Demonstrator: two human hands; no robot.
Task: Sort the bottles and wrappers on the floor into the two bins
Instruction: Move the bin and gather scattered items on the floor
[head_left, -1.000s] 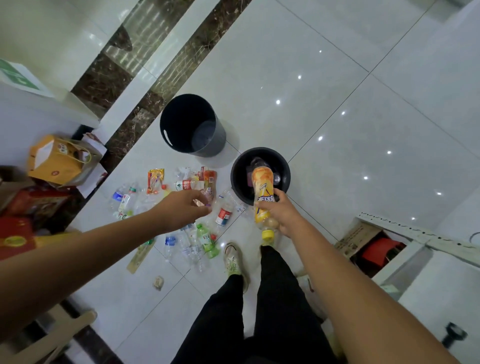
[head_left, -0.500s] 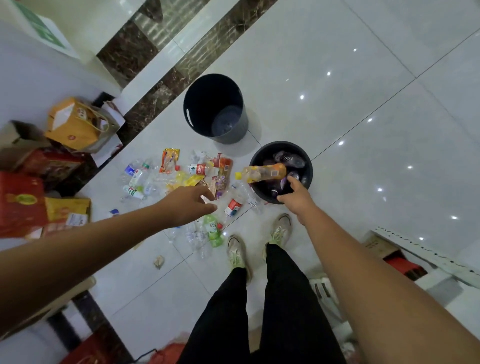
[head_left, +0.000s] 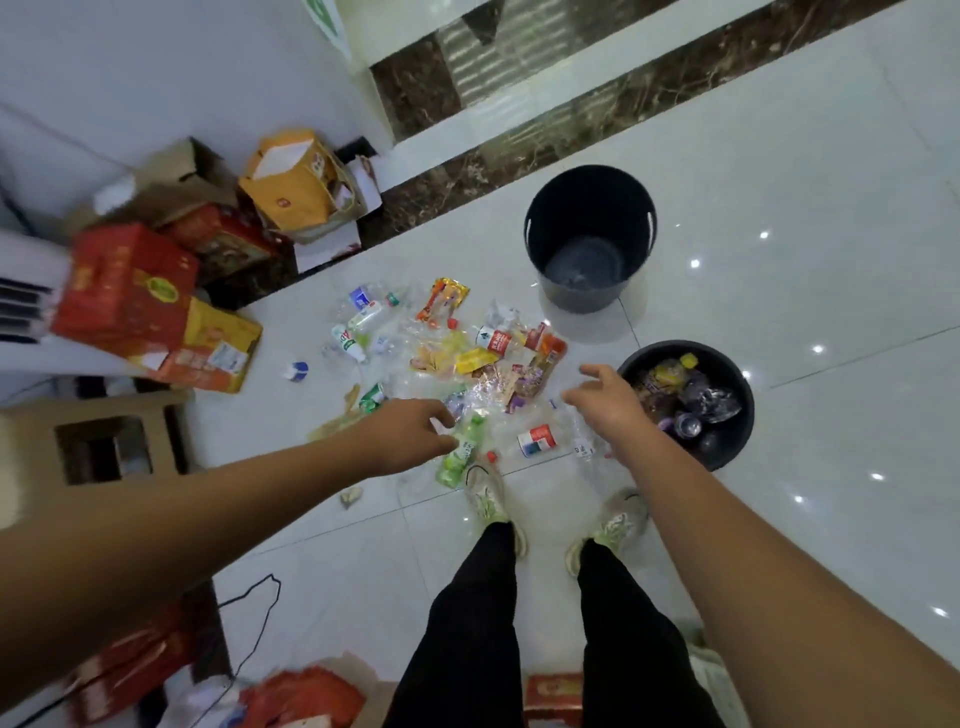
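Note:
A heap of clear plastic bottles and bright wrappers (head_left: 467, 358) lies on the white tile floor ahead of my feet. My left hand (head_left: 402, 434) hovers low over the heap, fingers loosely curled next to a green bottle (head_left: 461, 453), holding nothing. My right hand (head_left: 608, 397) hangs with fingers spread and empty between the heap and the near black bin (head_left: 727, 452), which holds several bottles. A clear bottle with a red label (head_left: 537, 440) lies just below my right hand. The far black bin (head_left: 535, 244) looks empty inside.
Red and orange cardboard boxes (head_left: 130, 296) and an orange bag (head_left: 296, 182) are piled by the wall at the left. A wooden stool (head_left: 98, 447) stands at the left. My two shoes (head_left: 485, 493) are right behind the heap. A black cable (head_left: 260, 608) runs across the floor.
My right hand let the orange bottle drop into the near bin and swung left, empty, toward the heap. My left hand dropped lower beside the green bottle. The view turned left.

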